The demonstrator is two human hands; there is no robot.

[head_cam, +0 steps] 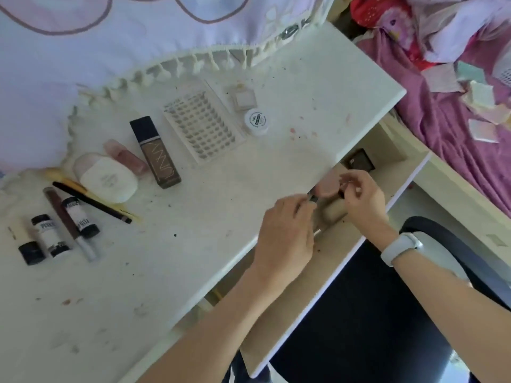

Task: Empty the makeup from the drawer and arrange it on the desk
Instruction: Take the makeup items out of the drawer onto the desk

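White surface [249, 167], stained and speckled; open drawer [359, 236] below its near edge.

Hands: left hand [284, 239] over the near edge, fingers curled, pinching a small dark item [313, 197], too small to identify. Right hand [365, 197] above the drawer, fingers curled, pinching a pink, rounded object [327, 186] that touches the dark item. White wristband [401, 248] on the right wrist.

In the drawer: beige cylindrical item [336, 214] directly beneath the hands; dark square compact [359, 160] toward the back.

On the surface, along the far edge: clear perfume bottle [244, 100], white round jar [257, 122] just beside it, false-lash tray [203, 124], brown foundation bottle [155, 152] with black cap, pink tube [124, 156], white oval case [106, 179].

Left end of the surface: black pencil [92, 203] lying over a yellow-handled brush [72, 185]; dark red lip gloss [69, 222]; two white tubes with black caps, one on each side of the gloss [81, 217] [51, 236]; a small pale bottle with a black cap [29, 247].

Surroundings: tasselled fabric [110, 37] on the far edge; bed with purple cover [456, 120] to the right; black chair [456, 252].
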